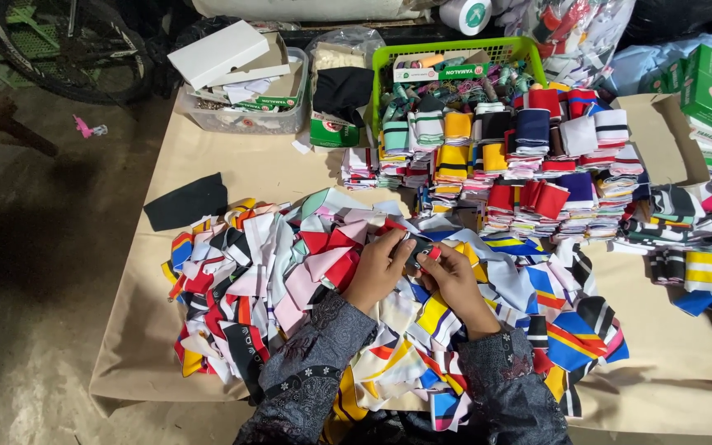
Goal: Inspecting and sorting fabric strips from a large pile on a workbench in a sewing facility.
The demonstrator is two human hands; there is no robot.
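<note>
Black cloth piece (419,250) sits pinched between our left hand (382,268) and right hand (452,276); we should grip its edges firmly above the scrap pile (290,280).

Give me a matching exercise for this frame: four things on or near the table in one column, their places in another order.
Things:
1. green basket
2. black fabric piece
3. white box
4. bicycle wheel

Places:
A. on the clear tub, far left of the table
B. on the floor, top left
C. flat on the table, left of the loose pile
D. behind the folded stacks

Pairs: 1-D, 2-C, 3-A, 4-B
</note>
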